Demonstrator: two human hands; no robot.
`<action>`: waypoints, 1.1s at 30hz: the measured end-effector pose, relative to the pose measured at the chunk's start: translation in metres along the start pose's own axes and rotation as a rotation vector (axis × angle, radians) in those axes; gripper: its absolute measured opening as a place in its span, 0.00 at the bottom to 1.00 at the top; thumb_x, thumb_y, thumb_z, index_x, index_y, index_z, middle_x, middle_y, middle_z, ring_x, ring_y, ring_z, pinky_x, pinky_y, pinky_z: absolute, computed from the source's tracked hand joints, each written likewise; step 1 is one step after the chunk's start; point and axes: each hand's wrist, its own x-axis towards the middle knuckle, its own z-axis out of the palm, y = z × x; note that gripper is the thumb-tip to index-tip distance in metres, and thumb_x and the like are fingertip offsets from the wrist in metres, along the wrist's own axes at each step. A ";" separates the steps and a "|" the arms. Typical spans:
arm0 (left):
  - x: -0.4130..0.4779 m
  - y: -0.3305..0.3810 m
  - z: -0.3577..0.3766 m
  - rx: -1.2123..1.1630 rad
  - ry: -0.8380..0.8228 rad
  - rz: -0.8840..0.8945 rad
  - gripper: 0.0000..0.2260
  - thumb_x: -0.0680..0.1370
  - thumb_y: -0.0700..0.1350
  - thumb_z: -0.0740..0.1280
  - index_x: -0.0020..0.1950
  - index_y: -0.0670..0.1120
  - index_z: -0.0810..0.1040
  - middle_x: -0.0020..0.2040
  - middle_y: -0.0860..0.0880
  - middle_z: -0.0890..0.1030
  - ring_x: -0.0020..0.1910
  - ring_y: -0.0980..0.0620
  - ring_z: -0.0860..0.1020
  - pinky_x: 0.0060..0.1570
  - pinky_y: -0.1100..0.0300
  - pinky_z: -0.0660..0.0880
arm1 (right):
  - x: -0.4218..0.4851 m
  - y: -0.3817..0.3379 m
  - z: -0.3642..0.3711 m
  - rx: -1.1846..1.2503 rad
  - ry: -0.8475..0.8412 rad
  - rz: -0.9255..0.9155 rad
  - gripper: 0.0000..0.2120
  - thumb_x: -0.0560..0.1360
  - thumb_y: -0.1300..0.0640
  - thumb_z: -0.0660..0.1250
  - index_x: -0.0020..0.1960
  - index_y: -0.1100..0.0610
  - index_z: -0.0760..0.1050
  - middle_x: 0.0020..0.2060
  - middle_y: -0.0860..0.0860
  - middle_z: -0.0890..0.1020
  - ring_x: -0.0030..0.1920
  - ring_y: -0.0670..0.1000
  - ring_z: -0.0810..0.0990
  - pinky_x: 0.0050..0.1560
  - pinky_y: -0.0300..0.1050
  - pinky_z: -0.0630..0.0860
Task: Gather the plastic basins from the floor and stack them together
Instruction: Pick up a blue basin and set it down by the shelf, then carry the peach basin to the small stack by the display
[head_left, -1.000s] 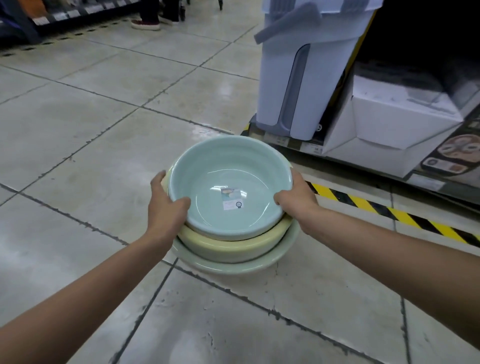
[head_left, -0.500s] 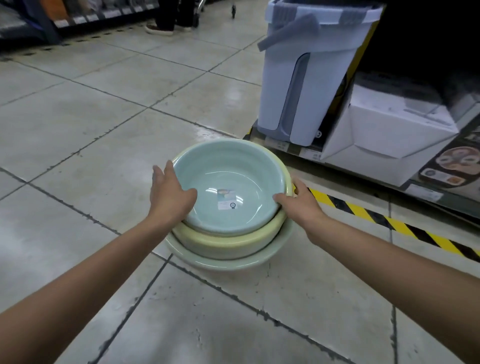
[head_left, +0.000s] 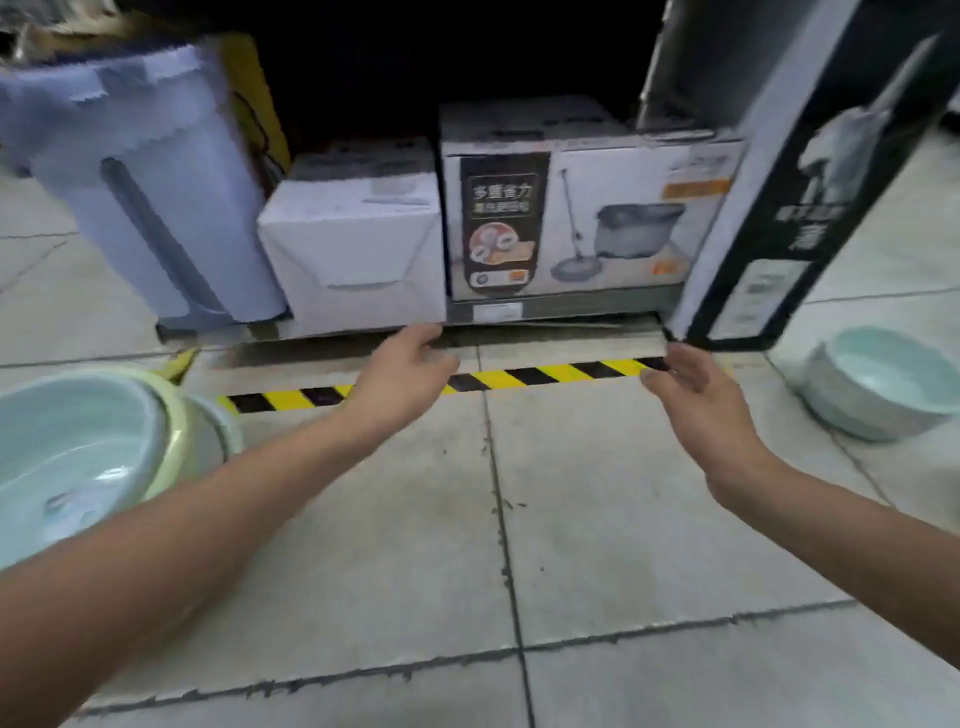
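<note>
Hands over tiled shop floor: left hand (head_left: 402, 371) and right hand (head_left: 693, 395) both empty, fingers loosely spread, above the striped hazard tape (head_left: 524, 376). Stacked basins (head_left: 104, 452) at far left on the floor, pale blue nested in yellow-green. Lone pale blue basin (head_left: 878, 382) at far right, beside a tall box (head_left: 789, 208). Frame blurred.

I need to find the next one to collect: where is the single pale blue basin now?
In the head view the single pale blue basin sits on the floor at the far right, beside the tall black-and-white box, beyond the right hand.
</note>
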 end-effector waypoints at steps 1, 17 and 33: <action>0.007 0.021 0.030 0.008 -0.060 0.026 0.25 0.76 0.48 0.66 0.73 0.46 0.71 0.70 0.50 0.75 0.68 0.53 0.73 0.64 0.64 0.65 | 0.007 0.012 -0.035 0.000 0.063 0.022 0.23 0.77 0.52 0.70 0.71 0.50 0.71 0.67 0.46 0.76 0.68 0.47 0.74 0.68 0.44 0.69; -0.001 0.199 0.466 -0.167 -0.655 -0.120 0.18 0.75 0.57 0.69 0.58 0.48 0.75 0.58 0.47 0.78 0.59 0.48 0.77 0.65 0.47 0.73 | 0.052 0.227 -0.413 -0.022 0.748 0.425 0.26 0.78 0.49 0.66 0.74 0.53 0.66 0.71 0.54 0.72 0.69 0.57 0.72 0.63 0.49 0.67; -0.032 0.241 0.694 -0.209 -0.875 -0.293 0.22 0.76 0.45 0.70 0.66 0.38 0.72 0.58 0.43 0.79 0.54 0.44 0.79 0.55 0.53 0.77 | 0.117 0.365 -0.480 0.448 0.729 0.758 0.18 0.73 0.66 0.59 0.62 0.58 0.65 0.53 0.58 0.75 0.46 0.59 0.79 0.25 0.45 0.78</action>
